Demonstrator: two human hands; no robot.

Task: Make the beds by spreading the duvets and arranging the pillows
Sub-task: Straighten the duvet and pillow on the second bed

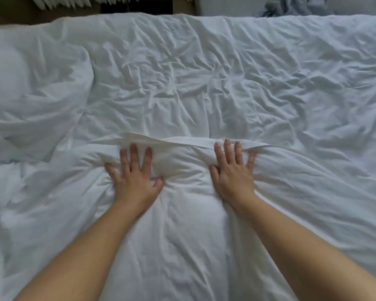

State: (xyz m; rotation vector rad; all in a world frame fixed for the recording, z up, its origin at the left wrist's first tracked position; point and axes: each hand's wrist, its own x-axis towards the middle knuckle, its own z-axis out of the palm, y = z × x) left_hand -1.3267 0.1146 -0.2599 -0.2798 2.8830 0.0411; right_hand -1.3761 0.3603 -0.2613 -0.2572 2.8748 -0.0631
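Left hand (135,179): lay flat on the duvet (187,224), fingers straight and spread, gripping nothing, only pressing down just short of the top edge.
Right hand (233,172): the same, palm down with fingers fanned, its fingertips (226,145) touching the edge band.
Why the hands lay so: flat palms side by side looked meant to push or smooth the cloth away from the person, not to lift it. That fits the spreading step.
Duvet: white and puffy, it covered the near part of the bed and ran under both forearms. Its edge band (182,142) was turned up in a low ridge across the middle of the bed.
Duvet cover and its filling: the filling stood up in a soft mound between the two hands and sank under each palm, so it seemed unevenly spread inside the cover.
Sheet (204,72): bare and heavily creased beyond the edge band, as far as the far side of the bed.
Rounded bulk at left (30,83): possibly a pillow, possibly bunched duvet. The white folds were too alike to tell.
Progress: judged early, with half the bed uncovered and no pillow plainly arranged.
Beyond the bed: a brown strip of floor (9,16), and patterned fabric (302,5) at upper right.
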